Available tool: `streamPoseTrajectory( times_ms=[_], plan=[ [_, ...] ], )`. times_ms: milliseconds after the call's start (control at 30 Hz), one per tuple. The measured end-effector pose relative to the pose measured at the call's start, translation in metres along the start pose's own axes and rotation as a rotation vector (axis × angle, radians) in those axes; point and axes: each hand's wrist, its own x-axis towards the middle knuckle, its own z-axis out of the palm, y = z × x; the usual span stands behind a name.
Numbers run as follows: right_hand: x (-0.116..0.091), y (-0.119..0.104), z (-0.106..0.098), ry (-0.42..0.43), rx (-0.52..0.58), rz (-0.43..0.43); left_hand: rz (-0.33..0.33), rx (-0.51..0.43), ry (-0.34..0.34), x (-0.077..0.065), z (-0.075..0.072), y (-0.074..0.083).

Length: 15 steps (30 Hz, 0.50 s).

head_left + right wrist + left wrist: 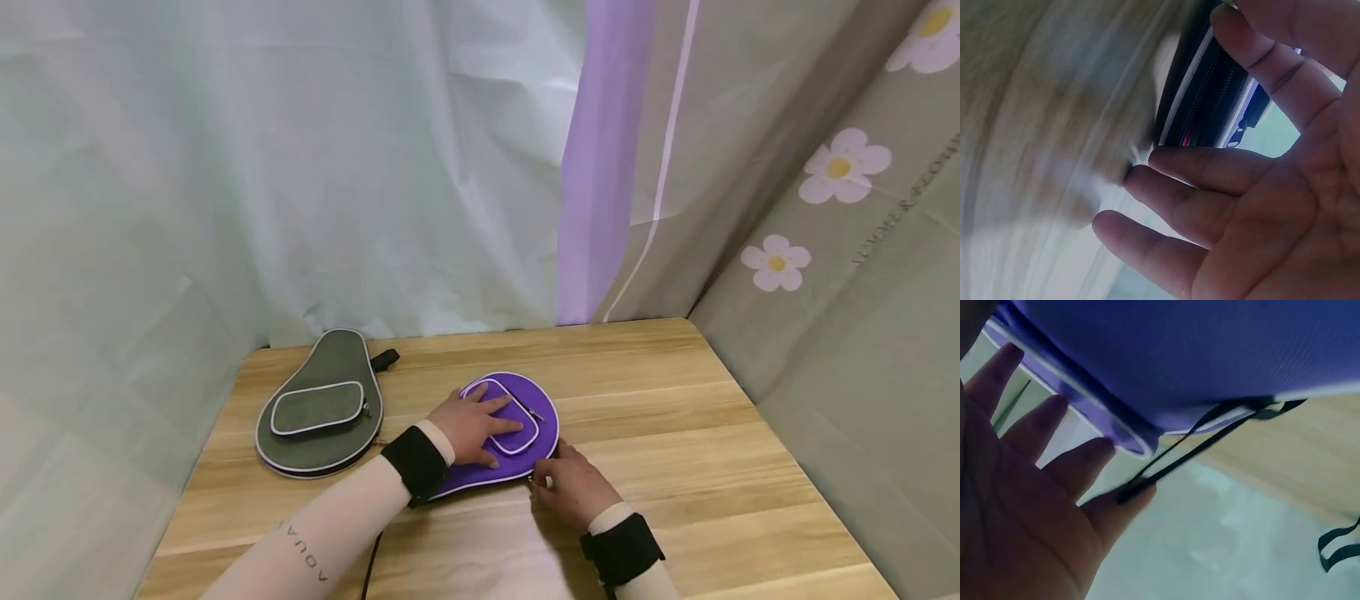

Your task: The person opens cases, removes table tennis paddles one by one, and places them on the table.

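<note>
A purple paddle case with white piping lies flat on the table, its narrow end toward the near left. My left hand rests on its top with fingers spread across the small zipped pocket. In the left wrist view, a thin black strap from the case passes by the thumb. At the near right edge, my right hand pinches the zipper pull between thumb and index finger. The right wrist view shows the dark zipper along the case's side, with a bit of red between its edges.
A dark green paddle case with its own pocket and a black strap lies to the left on the wooden table. Curtains hang behind and on both sides. A black cord runs below the left forearm.
</note>
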Motion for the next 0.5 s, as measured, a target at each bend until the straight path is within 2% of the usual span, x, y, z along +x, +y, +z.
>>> streamPoseTrajectory(
  times_ms=[200,500],
  plan=[
    [-0.001,0.001,0.0,0.016,0.021,-0.001,-0.006,-0.034,-0.009,0.006,0.0,0.002],
    [-0.003,0.004,0.004,0.041,-0.015,-0.027,-0.105,-0.006,-0.031,0.01,0.004,0.012]
  ],
)
